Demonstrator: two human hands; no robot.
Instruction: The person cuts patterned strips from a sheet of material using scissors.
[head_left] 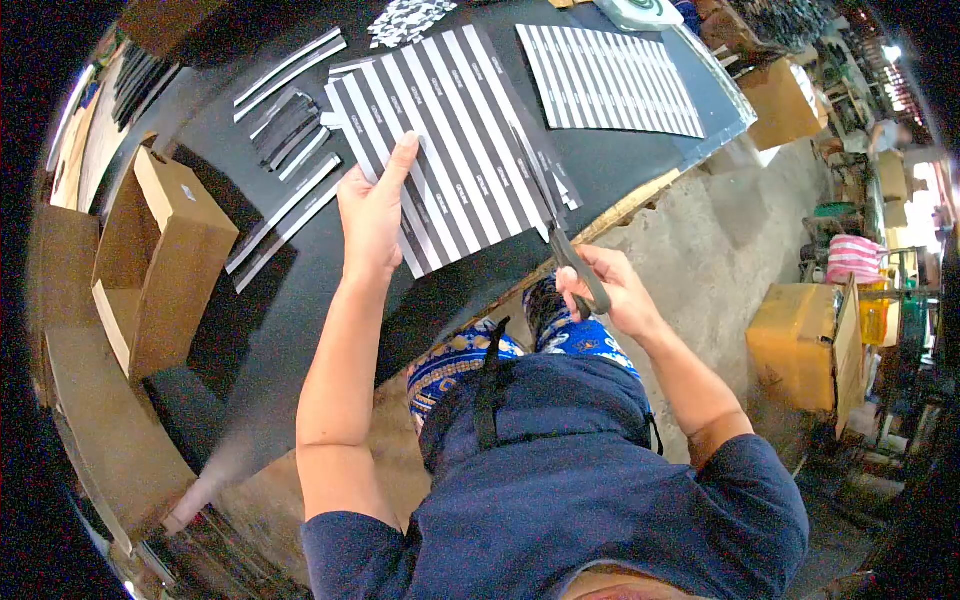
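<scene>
My left hand [376, 208] is closed on the left edge of a black-and-white striped sheet [450, 140], thumb on top, fingers hidden beneath. Small print runs along the stripes. In my right hand [607, 287] are dark-handled scissors [575, 262], fingers around the handles. Their blades reach up along the sheet's right edge, where a dark strip lies close by. Whether the blades are apart is hard to make out. Left of the sheet lie long cut strips [285, 222] and a pile of short dark strips [290, 130].
Another striped sheet [610, 80] lies on the dark table [320, 330] at the right. Small black-and-white pieces [410, 20] are heaped at the far side. An open cardboard box [185, 225] stands at left. A yellowish carton [797, 340] sits on the floor at right.
</scene>
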